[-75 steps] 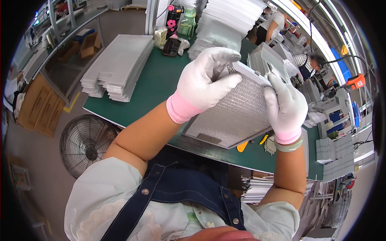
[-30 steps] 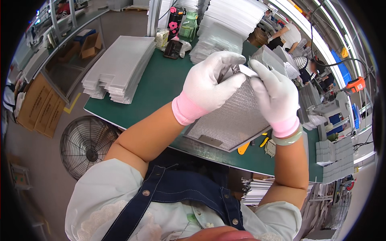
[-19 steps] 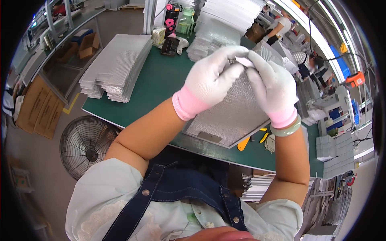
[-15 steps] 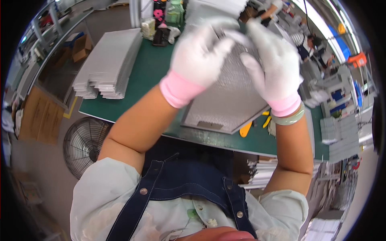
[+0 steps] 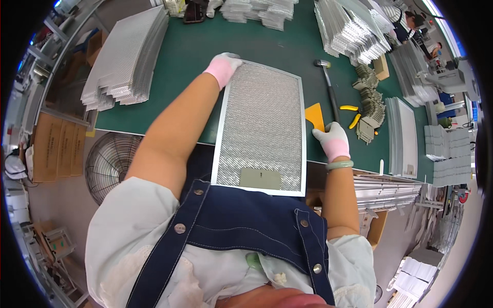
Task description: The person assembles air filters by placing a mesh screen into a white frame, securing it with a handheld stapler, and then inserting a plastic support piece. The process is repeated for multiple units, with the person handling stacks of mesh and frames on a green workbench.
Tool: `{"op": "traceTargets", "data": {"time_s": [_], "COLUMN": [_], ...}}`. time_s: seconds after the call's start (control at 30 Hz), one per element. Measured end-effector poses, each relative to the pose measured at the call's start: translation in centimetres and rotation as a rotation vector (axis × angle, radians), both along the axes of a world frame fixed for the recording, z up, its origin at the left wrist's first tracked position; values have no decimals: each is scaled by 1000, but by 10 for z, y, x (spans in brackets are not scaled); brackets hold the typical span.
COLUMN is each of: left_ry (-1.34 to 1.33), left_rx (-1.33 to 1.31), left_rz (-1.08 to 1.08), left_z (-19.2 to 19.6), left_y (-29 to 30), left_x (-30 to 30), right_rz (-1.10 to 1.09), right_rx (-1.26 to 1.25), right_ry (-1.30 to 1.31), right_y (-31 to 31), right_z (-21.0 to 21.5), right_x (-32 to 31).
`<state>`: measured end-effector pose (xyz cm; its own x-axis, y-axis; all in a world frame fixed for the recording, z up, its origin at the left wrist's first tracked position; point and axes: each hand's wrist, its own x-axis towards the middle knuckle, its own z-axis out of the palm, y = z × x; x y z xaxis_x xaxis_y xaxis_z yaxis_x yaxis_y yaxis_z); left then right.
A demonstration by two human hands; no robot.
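A mesh filter panel (image 5: 262,113) with a pale metal frame stretches from the table to my apron, a small grey-green plate (image 5: 261,178) at its near end. With closed fingers, my left hand (image 5: 226,66) in a white glove holds the panel's far left corner. My right hand (image 5: 331,139), gloved too, is at the right by the end of a hammer's (image 5: 331,92) black handle and the near tip of an orange-yellow flat scraper (image 5: 315,117). Its thumb stands apart from the fingers; whether it touches either tool is unclear.
Yellow-handled pliers (image 5: 351,115) lie beside stacked small grey-green plates (image 5: 371,108). Mesh sheets are piled at the left (image 5: 126,56) and far right (image 5: 349,31). Framed panels (image 5: 403,136) stand at the right. A floor fan (image 5: 110,164) is left of the green table (image 5: 179,87).
Both hands were together over the panel at the far middle. The panel has come nearer to me, my left hand stays at its far end, and my right hand has dropped toward the tools.
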<state>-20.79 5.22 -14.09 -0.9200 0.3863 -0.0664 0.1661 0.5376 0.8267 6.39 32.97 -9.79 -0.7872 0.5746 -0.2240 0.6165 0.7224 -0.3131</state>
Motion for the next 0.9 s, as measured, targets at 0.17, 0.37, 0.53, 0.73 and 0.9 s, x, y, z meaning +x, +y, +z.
{"op": "traceTargets", "data": {"time_s": [0.17, 0.37, 0.53, 0.73, 0.9], "left_ry": [-254, -124, -99, -79, -51], "left_rx": [205, 51, 23, 22, 7], "left_rz": [105, 64, 57, 61, 45], "left_z": [5, 10, 21, 13, 8], "left_y": [2, 0, -2, -4, -2], "left_x": [13, 14, 17, 14, 12], "right_rz": [-3, 442, 815, 695, 609], "right_rx": [-300, 332, 566, 503, 436], "right_ry": [236, 457, 299, 103, 5], "right_y": [25, -46, -106, -127, -134], "right_z": [-17, 9, 2, 11, 7], "right_x": [1, -67, -122, -135, -140]}}
